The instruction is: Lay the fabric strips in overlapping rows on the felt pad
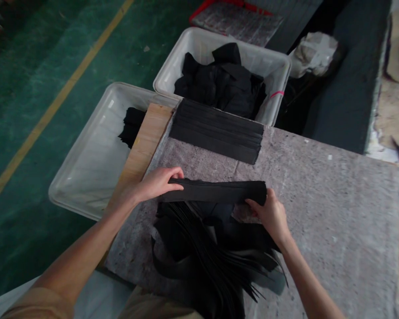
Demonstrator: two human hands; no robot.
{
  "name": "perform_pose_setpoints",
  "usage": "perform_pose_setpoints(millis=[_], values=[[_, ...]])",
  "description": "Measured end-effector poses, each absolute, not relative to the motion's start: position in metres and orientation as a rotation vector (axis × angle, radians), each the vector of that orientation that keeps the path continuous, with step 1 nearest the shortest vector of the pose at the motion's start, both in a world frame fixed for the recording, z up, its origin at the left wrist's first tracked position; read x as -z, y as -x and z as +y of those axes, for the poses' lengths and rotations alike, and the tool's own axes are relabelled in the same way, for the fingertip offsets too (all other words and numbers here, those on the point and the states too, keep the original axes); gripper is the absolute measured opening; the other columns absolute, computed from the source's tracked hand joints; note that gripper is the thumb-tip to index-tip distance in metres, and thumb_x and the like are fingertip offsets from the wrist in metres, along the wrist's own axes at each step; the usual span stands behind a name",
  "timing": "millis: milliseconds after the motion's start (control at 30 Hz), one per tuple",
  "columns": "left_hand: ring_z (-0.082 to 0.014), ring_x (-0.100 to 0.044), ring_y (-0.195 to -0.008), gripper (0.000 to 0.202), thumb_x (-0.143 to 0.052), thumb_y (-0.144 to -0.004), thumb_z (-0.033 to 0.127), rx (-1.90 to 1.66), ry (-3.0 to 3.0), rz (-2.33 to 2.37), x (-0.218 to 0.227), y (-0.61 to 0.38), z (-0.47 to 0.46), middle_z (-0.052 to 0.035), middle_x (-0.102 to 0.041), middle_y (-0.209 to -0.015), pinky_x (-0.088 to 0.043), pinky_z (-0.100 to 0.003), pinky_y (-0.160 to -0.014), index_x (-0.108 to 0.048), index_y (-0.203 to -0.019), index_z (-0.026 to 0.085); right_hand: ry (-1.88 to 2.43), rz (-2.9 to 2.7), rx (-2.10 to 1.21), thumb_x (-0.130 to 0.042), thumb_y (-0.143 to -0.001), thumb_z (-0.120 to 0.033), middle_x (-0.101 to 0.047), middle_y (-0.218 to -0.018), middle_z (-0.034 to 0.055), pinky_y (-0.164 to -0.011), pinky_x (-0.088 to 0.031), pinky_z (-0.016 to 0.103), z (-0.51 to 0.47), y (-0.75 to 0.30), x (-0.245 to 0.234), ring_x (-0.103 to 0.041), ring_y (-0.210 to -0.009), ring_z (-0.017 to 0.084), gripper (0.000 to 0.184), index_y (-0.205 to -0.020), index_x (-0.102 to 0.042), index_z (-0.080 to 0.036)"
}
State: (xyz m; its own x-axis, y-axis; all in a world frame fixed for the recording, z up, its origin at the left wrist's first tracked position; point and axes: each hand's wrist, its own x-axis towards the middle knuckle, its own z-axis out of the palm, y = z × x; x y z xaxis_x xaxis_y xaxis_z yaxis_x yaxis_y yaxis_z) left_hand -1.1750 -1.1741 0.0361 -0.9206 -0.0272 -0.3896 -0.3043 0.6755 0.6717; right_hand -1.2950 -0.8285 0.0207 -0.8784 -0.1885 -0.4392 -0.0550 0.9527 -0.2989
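Observation:
A black strip of sheet material [216, 191], possibly several layers, is stretched between my two hands. My left hand [159, 181] pinches its left end, thumb in front and fingers behind. At the other end my right hand [271, 210] grips the lower right corner. Just beneath the strip lies a loose pile of long black strips [206, 252], fanned and curling toward my lap. Beyond it, a neat row of overlapping black strips [217, 130] lies flat along the far edge of the speckled grey tabletop [332, 212].
A white bin [282, 71] full of black pieces stands past the table's far edge. Left of the table is another white bin [76, 177] with some black pieces, partly covered by a wooden board [146, 141]. A yellow line [60, 95] crosses the green floor.

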Motion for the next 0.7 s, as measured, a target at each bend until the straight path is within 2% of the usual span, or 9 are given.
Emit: perform_pose_setpoints(millis=[67, 133, 200, 267, 333, 467, 567, 700], values=[[-0.0203, -0.063, -0.082, 0.023, -0.070, -0.078, 0.039, -1.071, 0.220, 2.617, -0.039, 1.175, -1.172, -0.0011, -0.067, -0.090, -0.043, -0.028, -0.072, -0.065, -0.098, 0.026, 0.268, 2.732, 0.164, -0.062, -0.080, -0.055, -0.065, -0.068, 0.0066, -0.052, -0.041, 0.032, -0.828, 1.291, -0.027, -0.065, -0.065, 0.029, 0.064, -0.128, -0.045, -0.017], [-0.0212, -0.062, -0.089, 0.023, -0.068, -0.081, 0.039, -0.997, 0.154, 2.702, -0.041, 1.174, -1.169, -0.0026, -0.065, -0.097, -0.044, -0.030, -0.078, -0.066, -0.100, 0.027, 0.430, 2.851, 0.028, -0.059, -0.084, -0.056, -0.067, -0.085, 0.0123, -0.055, -0.042, 0.033, -0.829, 1.288, -0.034, -0.064, -0.079, 0.031, 0.069, -0.137, -0.039, -0.017], [-0.0232, -0.059, -0.095, 0.027, -0.068, -0.080, 0.043, -0.883, 0.071, 2.788, -0.041, 1.172, -1.164, -0.0044, -0.063, -0.100, -0.043, -0.032, -0.083, -0.066, -0.100, 0.025, 0.667, 2.917, 0.009, -0.058, -0.086, -0.051, -0.063, -0.105, 0.0161, -0.063, -0.045, 0.035, -0.831, 1.287, -0.038, -0.060, -0.096, 0.033, 0.061, -0.136, -0.042, -0.020], [-0.0254, -0.056, -0.100, 0.034, -0.070, -0.078, 0.047, -0.747, -0.018, 2.840, -0.039, 1.171, -1.159, -0.0060, -0.062, -0.100, -0.042, -0.036, -0.087, -0.065, -0.101, 0.023, 0.927, 2.862, 0.045, -0.059, -0.088, -0.044, -0.060, -0.116, 0.0151, -0.073, -0.045, 0.037, -0.834, 1.291, -0.039, -0.055, -0.105, 0.032, 0.046, -0.128, -0.050, -0.021], [-0.0256, -0.055, -0.100, 0.038, -0.070, -0.078, 0.048, -0.633, -0.071, 2.837, -0.037, 1.170, -1.154, -0.0065, -0.061, -0.101, -0.042, -0.037, -0.086, -0.063, -0.104, 0.021, 1.080, 2.760, 0.070, -0.061, -0.088, -0.038, -0.061, -0.113, 0.0120, -0.078, -0.044, 0.038, -0.837, 1.296, -0.035, -0.055, -0.103, 0.029, 0.035, -0.118, -0.056, -0.022], [-0.0233, -0.055, -0.094, 0.037, -0.074, -0.076, 0.043, -0.571, -0.041, 2.791, -0.034, 1.172, -1.148, -0.0051, -0.061, -0.098, -0.043, -0.034, -0.080, -0.059, -0.101, 0.019, 1.070, 2.662, 0.137, -0.064, -0.086, -0.034, -0.066, -0.094, 0.0068, -0.074, -0.043, 0.037, -0.839, 1.305, -0.027, -0.059, -0.089, 0.026, 0.020, -0.101, -0.061, -0.021], [-0.0243, -0.054, -0.100, 0.039, -0.076, -0.074, 0.040, -0.594, -0.026, 2.815, -0.036, 1.175, -1.146, -0.0056, -0.059, -0.102, -0.043, -0.035, -0.083, -0.059, -0.102, 0.020, 1.001, 2.505, 0.416, -0.059, -0.089, -0.030, -0.067, -0.089, 0.0042, -0.072, -0.044, 0.032, -0.834, 1.310, -0.028, -0.061, -0.084, 0.022, 0.010, -0.092, -0.063, -0.021], [-0.0243, -0.051, -0.106, 0.040, -0.075, -0.077, 0.036, -0.667, -0.078, 2.840, -0.039, 1.175, -1.147, -0.0059, -0.057, -0.109, -0.043, -0.038, -0.090, -0.060, -0.112, 0.023, 0.833, 2.245, 0.859, -0.059, -0.089, -0.034, -0.067, -0.088, 0.0008, -0.071, -0.047, 0.026, -0.829, 1.319, -0.037, -0.063, -0.080, 0.017, 0.014, -0.091, -0.065, -0.022]])
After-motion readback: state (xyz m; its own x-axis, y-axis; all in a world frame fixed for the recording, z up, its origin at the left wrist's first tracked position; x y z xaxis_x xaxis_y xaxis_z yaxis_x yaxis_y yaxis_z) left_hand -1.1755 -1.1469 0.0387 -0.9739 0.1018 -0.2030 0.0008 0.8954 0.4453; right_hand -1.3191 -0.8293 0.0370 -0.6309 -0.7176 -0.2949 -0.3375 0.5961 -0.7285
